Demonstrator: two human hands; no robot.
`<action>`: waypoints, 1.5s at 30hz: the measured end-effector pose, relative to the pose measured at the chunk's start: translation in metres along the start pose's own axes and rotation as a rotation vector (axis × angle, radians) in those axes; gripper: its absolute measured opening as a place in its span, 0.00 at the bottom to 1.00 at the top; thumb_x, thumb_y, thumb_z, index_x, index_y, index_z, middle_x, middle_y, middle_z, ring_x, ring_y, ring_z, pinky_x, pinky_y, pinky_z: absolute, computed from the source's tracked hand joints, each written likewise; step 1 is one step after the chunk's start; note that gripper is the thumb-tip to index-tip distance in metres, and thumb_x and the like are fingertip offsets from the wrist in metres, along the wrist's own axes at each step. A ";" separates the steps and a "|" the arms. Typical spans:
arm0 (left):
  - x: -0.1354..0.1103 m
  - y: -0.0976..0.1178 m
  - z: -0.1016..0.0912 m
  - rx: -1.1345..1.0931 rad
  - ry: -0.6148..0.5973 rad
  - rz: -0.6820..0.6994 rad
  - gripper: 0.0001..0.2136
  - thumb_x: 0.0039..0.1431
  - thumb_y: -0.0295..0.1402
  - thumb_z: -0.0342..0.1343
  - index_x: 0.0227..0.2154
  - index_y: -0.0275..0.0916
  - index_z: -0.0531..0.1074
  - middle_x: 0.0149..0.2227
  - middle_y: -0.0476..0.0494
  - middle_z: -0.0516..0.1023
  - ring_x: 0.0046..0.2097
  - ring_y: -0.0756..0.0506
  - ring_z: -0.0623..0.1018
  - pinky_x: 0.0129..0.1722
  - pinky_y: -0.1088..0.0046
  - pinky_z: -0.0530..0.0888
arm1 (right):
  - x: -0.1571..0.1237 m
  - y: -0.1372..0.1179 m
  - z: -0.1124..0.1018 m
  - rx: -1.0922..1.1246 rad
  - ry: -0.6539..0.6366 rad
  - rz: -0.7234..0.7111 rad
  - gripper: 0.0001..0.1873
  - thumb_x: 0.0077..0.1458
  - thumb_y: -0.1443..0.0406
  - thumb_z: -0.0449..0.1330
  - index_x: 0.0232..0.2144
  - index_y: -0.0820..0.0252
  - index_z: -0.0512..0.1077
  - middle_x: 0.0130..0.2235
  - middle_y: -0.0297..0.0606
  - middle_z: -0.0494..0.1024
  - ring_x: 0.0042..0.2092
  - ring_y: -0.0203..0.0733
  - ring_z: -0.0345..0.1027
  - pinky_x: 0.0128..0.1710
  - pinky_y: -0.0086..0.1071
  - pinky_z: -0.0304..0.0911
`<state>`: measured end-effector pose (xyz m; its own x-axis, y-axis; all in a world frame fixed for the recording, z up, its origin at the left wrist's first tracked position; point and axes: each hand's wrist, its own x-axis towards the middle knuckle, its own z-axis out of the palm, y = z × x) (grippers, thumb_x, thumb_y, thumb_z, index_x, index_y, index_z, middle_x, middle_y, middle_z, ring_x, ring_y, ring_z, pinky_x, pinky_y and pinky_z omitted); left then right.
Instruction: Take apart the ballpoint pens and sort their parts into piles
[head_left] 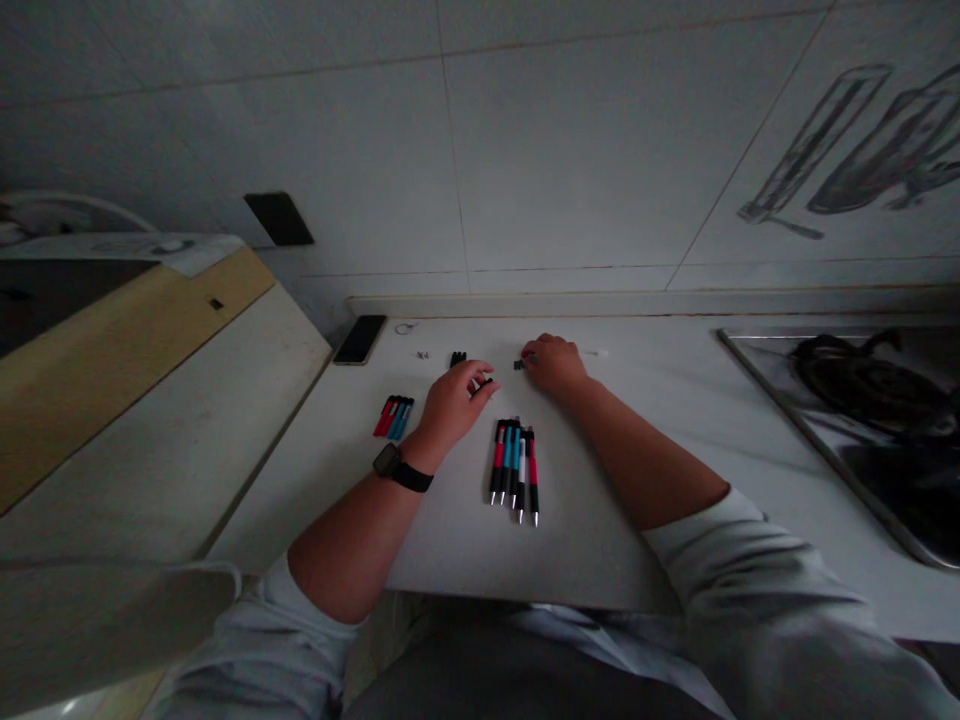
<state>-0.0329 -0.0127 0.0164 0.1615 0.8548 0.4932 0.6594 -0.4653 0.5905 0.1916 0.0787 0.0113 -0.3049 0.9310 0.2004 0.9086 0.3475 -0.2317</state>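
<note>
My left hand (pixel 455 402), with a black watch on the wrist, rests on the white counter (pixel 615 480), its fingers curled around a small dark part that I cannot name. My right hand (pixel 553 362) lies farther back, its fingers pinched by a small black piece (pixel 518 365) and a thin white rod (pixel 596 353). Several assembled pens (pixel 515 468) with red, blue and black barrels lie in a row between my forearms. A second bunch of red and blue pen barrels (pixel 394 416) lies left of my left hand. More small black parts (pixel 457 357) sit behind it.
A dark phone (pixel 360 339) lies at the counter's back left corner, with tiny metal bits (pixel 423 354) beside it. A gas hob (pixel 870 410) fills the right side. To the left stand a lower cabinet top (pixel 172 430) and a wooden board (pixel 112 350). A tiled wall rises behind.
</note>
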 end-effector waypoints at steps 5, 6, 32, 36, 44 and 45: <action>0.001 -0.001 -0.002 0.003 0.007 -0.002 0.11 0.62 0.32 0.65 0.46 0.41 0.76 0.39 0.46 0.81 0.38 0.47 0.80 0.42 0.70 0.76 | 0.000 0.000 0.000 -0.011 -0.004 -0.011 0.13 0.63 0.64 0.58 0.45 0.55 0.82 0.49 0.48 0.79 0.49 0.52 0.70 0.49 0.42 0.60; 0.001 -0.001 -0.002 0.006 0.008 0.000 0.11 0.62 0.32 0.65 0.46 0.41 0.76 0.39 0.46 0.81 0.38 0.47 0.80 0.42 0.70 0.76 | -0.001 0.000 0.000 -0.013 -0.005 -0.015 0.13 0.63 0.64 0.59 0.45 0.55 0.82 0.49 0.48 0.79 0.49 0.52 0.70 0.49 0.42 0.60; -0.001 0.013 0.003 0.092 -0.137 0.190 0.17 0.56 0.24 0.68 0.47 0.42 0.76 0.39 0.46 0.81 0.41 0.43 0.80 0.46 0.65 0.75 | -0.076 -0.045 -0.027 0.430 0.005 -0.207 0.14 0.67 0.57 0.57 0.37 0.57 0.79 0.36 0.39 0.78 0.36 0.39 0.69 0.39 0.32 0.60; -0.004 0.018 0.004 0.114 -0.156 0.270 0.18 0.56 0.22 0.66 0.48 0.42 0.75 0.39 0.46 0.80 0.44 0.42 0.80 0.49 0.63 0.75 | -0.089 -0.046 -0.021 0.555 -0.016 -0.157 0.13 0.65 0.58 0.57 0.35 0.57 0.78 0.34 0.36 0.78 0.35 0.38 0.68 0.37 0.31 0.59; -0.002 0.016 -0.004 0.025 -0.040 0.198 0.07 0.68 0.37 0.59 0.44 0.40 0.72 0.41 0.43 0.79 0.41 0.45 0.77 0.45 0.66 0.74 | -0.082 -0.033 -0.018 0.747 0.076 0.001 0.24 0.67 0.50 0.50 0.28 0.57 0.73 0.29 0.35 0.76 0.34 0.41 0.69 0.37 0.33 0.60; -0.002 0.015 -0.005 0.016 -0.042 0.178 0.06 0.70 0.37 0.56 0.42 0.40 0.72 0.40 0.44 0.78 0.40 0.45 0.77 0.44 0.67 0.74 | -0.081 -0.031 -0.017 0.781 0.084 0.028 0.25 0.67 0.49 0.49 0.27 0.57 0.72 0.29 0.35 0.76 0.33 0.41 0.69 0.38 0.34 0.61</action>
<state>-0.0267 -0.0227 0.0275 0.3066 0.7682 0.5619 0.6293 -0.6065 0.4858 0.1928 -0.0099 0.0189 -0.2345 0.9398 0.2486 0.4424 0.3309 -0.8335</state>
